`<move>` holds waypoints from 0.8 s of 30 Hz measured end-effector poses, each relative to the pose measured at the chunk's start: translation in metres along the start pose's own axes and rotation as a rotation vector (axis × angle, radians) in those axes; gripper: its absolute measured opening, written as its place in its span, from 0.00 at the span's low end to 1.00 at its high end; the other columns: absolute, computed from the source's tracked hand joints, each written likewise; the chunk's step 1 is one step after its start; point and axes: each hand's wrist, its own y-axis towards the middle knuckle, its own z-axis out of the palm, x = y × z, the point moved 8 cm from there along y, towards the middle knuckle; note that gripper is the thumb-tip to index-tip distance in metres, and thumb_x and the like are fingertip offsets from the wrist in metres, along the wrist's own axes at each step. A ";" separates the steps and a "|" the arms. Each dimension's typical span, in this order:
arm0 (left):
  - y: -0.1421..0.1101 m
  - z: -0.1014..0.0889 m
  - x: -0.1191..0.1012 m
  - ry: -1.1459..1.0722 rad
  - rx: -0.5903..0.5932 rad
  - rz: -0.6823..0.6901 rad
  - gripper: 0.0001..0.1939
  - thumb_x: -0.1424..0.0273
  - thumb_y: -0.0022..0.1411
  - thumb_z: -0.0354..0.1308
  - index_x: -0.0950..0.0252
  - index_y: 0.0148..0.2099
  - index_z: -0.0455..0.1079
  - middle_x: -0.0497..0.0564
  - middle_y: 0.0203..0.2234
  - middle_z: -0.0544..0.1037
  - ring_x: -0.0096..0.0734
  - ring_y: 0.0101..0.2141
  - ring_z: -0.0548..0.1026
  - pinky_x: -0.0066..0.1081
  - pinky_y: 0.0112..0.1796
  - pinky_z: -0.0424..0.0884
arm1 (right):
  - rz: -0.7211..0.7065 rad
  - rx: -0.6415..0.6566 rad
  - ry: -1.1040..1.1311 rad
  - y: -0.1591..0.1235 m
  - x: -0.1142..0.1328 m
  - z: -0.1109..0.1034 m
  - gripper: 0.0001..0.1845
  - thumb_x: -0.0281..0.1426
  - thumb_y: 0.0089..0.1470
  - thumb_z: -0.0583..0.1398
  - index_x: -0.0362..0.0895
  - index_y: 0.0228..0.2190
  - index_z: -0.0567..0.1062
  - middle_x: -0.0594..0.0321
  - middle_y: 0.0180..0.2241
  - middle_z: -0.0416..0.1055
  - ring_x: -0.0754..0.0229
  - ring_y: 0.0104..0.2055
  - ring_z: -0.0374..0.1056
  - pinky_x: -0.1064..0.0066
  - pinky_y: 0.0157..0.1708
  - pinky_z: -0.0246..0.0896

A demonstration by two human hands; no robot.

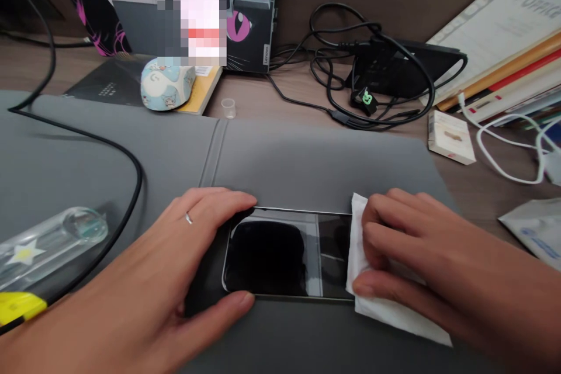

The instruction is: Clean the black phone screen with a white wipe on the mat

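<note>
Worn on the head, the camera looks forward and down.

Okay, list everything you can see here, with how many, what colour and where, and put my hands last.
Phone: one, black, flat between the hands
Tissue: one, white, over the phone's right end
Mat: one, grey, under the phone
Laptop: one, grey and black with pink, top
Mouse: one, blue and white, below the laptop
Notebook: one, yellow, beside the mouse
Cup: one, clear, tiny, beyond the mat
Black cables: several, left and behind
Box: one, white, right
White cable: one or more, far right
Books: several, mixed colours, upper right
Clear item: one, with star, left
Desk: one, brown, beneath
Left hand: one, ringed, phone's left end
Right hand: one, on tissue
</note>
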 end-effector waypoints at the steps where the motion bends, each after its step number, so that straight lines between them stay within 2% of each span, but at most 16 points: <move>1: 0.000 0.004 0.000 0.016 0.046 0.005 0.38 0.62 0.61 0.66 0.48 0.70 0.56 0.49 0.63 0.69 0.49 0.57 0.72 0.43 0.52 0.78 | -0.009 0.015 -0.011 0.002 0.003 -0.001 0.22 0.46 0.70 0.53 0.49 0.27 0.70 0.59 0.32 0.69 0.53 0.32 0.63 0.60 0.30 0.51; 3: 0.001 0.008 -0.001 0.021 0.108 0.032 0.39 0.63 0.63 0.64 0.49 0.71 0.51 0.51 0.64 0.66 0.49 0.60 0.69 0.45 0.55 0.76 | -0.032 0.032 -0.035 0.007 0.010 -0.004 0.21 0.46 0.69 0.54 0.49 0.26 0.69 0.59 0.31 0.69 0.53 0.32 0.64 0.60 0.29 0.52; 4: 0.002 0.008 -0.003 0.003 0.100 0.054 0.39 0.63 0.63 0.63 0.50 0.71 0.50 0.51 0.64 0.66 0.49 0.60 0.68 0.46 0.55 0.75 | -0.036 0.045 -0.046 0.010 0.013 -0.005 0.21 0.46 0.69 0.55 0.49 0.26 0.69 0.59 0.31 0.69 0.53 0.32 0.64 0.61 0.29 0.52; 12: 0.008 0.007 -0.003 -0.025 0.054 0.090 0.37 0.63 0.62 0.65 0.57 0.68 0.51 0.53 0.61 0.66 0.41 0.63 0.59 0.43 0.61 0.68 | -0.033 0.134 -0.090 0.030 0.025 -0.004 0.20 0.45 0.66 0.59 0.47 0.26 0.68 0.61 0.29 0.68 0.54 0.31 0.65 0.62 0.29 0.52; 17: 0.011 0.004 -0.005 -0.024 0.032 0.146 0.40 0.61 0.59 0.68 0.61 0.66 0.53 0.55 0.59 0.67 0.44 0.61 0.61 0.45 0.59 0.67 | -0.013 0.168 -0.072 0.051 0.039 0.003 0.18 0.41 0.63 0.64 0.47 0.25 0.68 0.61 0.29 0.68 0.55 0.31 0.64 0.64 0.28 0.52; 20: 0.013 0.002 -0.006 -0.018 0.024 0.189 0.45 0.57 0.55 0.72 0.63 0.67 0.52 0.57 0.59 0.68 0.48 0.60 0.62 0.47 0.59 0.67 | -0.003 0.166 -0.081 0.065 0.049 0.006 0.17 0.39 0.59 0.68 0.46 0.26 0.70 0.61 0.30 0.69 0.56 0.31 0.64 0.65 0.28 0.52; 24: 0.013 0.001 -0.007 -0.051 0.021 0.215 0.51 0.47 0.52 0.73 0.62 0.66 0.53 0.59 0.60 0.69 0.51 0.60 0.63 0.50 0.57 0.68 | 0.010 0.205 -0.074 0.084 0.062 0.011 0.16 0.37 0.59 0.68 0.44 0.25 0.71 0.60 0.30 0.70 0.56 0.31 0.63 0.66 0.29 0.54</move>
